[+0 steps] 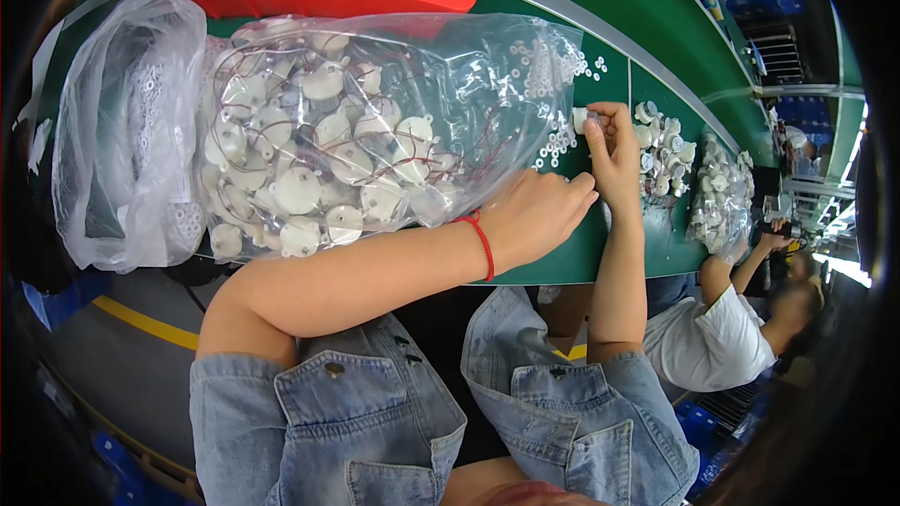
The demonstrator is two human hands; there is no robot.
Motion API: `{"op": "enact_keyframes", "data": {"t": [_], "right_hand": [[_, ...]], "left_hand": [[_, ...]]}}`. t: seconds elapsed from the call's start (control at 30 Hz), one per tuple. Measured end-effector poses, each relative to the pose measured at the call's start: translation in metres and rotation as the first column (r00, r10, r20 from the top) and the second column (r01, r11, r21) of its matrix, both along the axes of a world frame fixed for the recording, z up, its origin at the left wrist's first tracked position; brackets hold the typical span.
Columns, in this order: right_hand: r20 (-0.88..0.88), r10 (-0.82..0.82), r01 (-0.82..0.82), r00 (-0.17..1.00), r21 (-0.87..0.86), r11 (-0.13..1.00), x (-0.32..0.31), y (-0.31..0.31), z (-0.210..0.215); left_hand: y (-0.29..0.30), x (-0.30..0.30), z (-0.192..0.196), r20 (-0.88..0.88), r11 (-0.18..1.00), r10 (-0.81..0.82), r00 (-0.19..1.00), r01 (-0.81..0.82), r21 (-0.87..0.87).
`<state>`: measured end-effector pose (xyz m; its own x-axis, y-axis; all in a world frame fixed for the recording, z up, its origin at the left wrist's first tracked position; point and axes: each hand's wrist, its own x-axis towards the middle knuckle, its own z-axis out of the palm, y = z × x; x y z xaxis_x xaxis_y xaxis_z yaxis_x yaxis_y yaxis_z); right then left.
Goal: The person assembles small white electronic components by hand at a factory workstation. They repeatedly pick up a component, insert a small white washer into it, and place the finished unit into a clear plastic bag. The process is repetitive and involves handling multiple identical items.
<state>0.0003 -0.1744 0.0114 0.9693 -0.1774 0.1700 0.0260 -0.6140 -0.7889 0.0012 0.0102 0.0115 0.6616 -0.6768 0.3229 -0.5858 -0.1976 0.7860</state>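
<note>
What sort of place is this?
Likely a factory assembly line, judging by the long green workbench, the clear bag of white wired parts on it, and another person farther along the same side.

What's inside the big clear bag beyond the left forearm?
Round white parts with thin reddish wires show through the clear bag; those deeper in the pile are covered and can't be seen. White rings show at its right end; inside or underneath, I can't tell.
</note>
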Motion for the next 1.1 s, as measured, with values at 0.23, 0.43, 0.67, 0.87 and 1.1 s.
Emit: {"op": "enact_keyframes", "data": {"t": [0.23,0.43,0.67,0.87,1.1], "right_hand": [[-0.011,0.006,-0.006,1.000,0.033,0.999,0.0024,-0.0014,-0.0008],[-0.015,0.015,-0.015,1.000,0.021,1.000,0.0011,-0.0008,0.0000],[-0.012,0.031,-0.031,0.999,-0.034,0.999,0.0014,0.0011,0.0009],[-0.009,0.023,-0.023,1.000,-0.035,0.999,0.0015,0.0019,-0.0010],[0.009,0.026,-0.025,1.000,-0.082,0.996,0.0022,0.0039,0.0001]], "left_hand": [[0.0007,-0.0013,-0.0008,0.010,1.000,0.004,1.000,-0.004,0.025],[0.0009,0.0001,-0.0005,0.008,0.998,-0.013,1.000,0.013,0.062],[-0.0001,-0.0004,-0.0023,-0.012,0.998,-0.021,1.000,0.022,0.067],[-0.0007,-0.0003,-0.0041,-0.035,0.997,-0.038,0.999,0.040,0.069],[-0.0013,-0.0012,-0.0061,-0.026,0.998,-0.035,0.999,0.037,0.046]]}}
